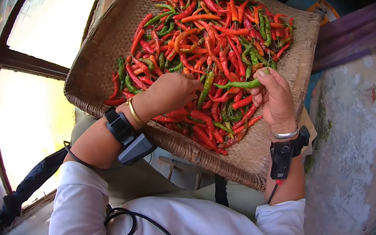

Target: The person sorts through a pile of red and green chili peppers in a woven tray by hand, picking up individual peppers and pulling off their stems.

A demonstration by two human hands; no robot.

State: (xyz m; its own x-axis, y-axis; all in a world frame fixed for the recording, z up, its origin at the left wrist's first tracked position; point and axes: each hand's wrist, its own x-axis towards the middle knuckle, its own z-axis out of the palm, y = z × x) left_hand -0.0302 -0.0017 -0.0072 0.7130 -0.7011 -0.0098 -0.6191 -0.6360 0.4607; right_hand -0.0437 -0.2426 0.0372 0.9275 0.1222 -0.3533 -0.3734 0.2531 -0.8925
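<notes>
Red, orange and green chili peppers (207,48) lie heaped in a shallow woven basket (97,64). My right hand (274,101), at the right of the heap, pinches a green chili pepper (245,84) between thumb and fingers; the pepper points left above the pile. My left hand (174,94) hangs over the middle of the heap, back of the hand up and fingers curled closed. Its fingertips are partly hidden, so what they grip, if anything, does not show. Close beside them is another green chili pepper (207,87), roughly upright in view.
The basket's near rim (183,150) lies over my lap. A bright window (35,110) is on the left, with a folded dark umbrella-like thing (37,183) below it. On the right are a worn pale wall (357,141) and purple cloth (362,38). A black cable (154,223) crosses my shirt.
</notes>
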